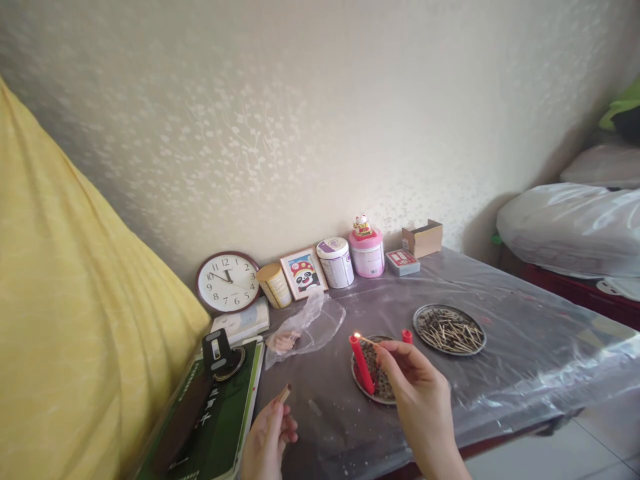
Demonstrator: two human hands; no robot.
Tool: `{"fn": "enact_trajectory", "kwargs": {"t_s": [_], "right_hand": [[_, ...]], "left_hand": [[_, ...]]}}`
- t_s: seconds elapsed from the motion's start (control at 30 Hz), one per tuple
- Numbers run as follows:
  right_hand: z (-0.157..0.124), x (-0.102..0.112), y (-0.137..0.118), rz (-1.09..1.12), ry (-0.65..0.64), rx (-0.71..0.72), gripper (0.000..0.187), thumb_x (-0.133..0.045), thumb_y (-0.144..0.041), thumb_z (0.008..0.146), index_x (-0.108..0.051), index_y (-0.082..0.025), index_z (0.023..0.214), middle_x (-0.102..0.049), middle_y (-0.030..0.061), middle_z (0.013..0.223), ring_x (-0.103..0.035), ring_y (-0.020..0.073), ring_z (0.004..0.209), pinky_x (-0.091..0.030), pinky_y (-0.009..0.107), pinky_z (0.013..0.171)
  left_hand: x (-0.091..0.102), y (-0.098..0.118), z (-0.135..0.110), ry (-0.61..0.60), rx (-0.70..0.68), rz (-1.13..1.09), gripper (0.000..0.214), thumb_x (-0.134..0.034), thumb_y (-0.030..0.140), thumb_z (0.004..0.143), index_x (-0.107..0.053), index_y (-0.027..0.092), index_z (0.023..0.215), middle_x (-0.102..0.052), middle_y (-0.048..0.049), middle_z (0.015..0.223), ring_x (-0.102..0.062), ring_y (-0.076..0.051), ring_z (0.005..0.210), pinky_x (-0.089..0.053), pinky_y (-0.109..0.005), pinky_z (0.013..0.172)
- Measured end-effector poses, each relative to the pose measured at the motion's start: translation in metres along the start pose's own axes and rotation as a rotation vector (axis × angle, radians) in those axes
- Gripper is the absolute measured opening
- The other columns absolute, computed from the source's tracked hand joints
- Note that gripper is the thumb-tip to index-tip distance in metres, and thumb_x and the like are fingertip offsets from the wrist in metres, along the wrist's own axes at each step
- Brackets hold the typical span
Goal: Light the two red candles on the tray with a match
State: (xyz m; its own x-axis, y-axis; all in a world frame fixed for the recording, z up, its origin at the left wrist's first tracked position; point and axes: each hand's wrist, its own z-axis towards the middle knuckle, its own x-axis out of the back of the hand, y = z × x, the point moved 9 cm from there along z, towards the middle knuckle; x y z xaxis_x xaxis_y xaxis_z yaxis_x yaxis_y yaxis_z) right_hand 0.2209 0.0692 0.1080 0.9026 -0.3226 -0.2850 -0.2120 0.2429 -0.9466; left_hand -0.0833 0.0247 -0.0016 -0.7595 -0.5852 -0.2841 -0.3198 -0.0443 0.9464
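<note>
In my right hand [417, 390] a thin wooden match [369, 341] is pinched between thumb and fingers. Its tip meets a small flame at the top of a red candle [363, 367], which leans slightly on a round metal plate [383, 401]. The shorter red candle [407, 336] shows just behind my right fingers; its lower part is hidden. Low in the view, my left hand [270, 430] closes around a small tan piece with a dark brown end [284, 393], mostly covered by the fingers. Right of the candles lies a round plate [484, 341] of used matchsticks [450, 329].
A crumpled clear plastic bag [305, 327] lies left of the candles. Green books [225, 413] with a black item [219, 353] on top fill the left side. Along the wall stand a clock [229, 282], framed panda picture [303, 275], tubs [335, 263] and a cardboard box [423, 239].
</note>
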Motion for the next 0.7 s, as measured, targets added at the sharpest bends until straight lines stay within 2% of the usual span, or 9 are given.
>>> {"fn": "enact_trajectory", "kwargs": {"t_s": [0.13,0.7], "right_hand": [[0.001,-0.001,0.002,-0.013,-0.01,-0.017,0.034,-0.073,-0.047,0.069,-0.069,-0.015,0.081,-0.071,0.0077,0.079,-0.066,0.0165,0.067,-0.054,0.021,0.06],[0.006,-0.007,0.017,-0.049,-0.005,-0.053,0.034,-0.072,-0.049,0.07,-0.069,-0.017,0.082,-0.07,0.0061,0.078,-0.063,0.0171,0.068,-0.051,0.023,0.059]], "left_hand": [[0.002,-0.002,0.002,0.015,0.005,-0.026,0.054,-0.083,0.052,0.05,-0.069,0.012,0.083,-0.065,-0.0041,0.068,-0.059,-0.017,0.054,-0.047,-0.028,0.045],[0.008,-0.008,0.008,0.02,0.043,-0.022,0.057,-0.084,0.055,0.045,-0.068,0.012,0.079,-0.066,-0.0049,0.067,-0.06,-0.018,0.053,-0.048,-0.029,0.045]]}}
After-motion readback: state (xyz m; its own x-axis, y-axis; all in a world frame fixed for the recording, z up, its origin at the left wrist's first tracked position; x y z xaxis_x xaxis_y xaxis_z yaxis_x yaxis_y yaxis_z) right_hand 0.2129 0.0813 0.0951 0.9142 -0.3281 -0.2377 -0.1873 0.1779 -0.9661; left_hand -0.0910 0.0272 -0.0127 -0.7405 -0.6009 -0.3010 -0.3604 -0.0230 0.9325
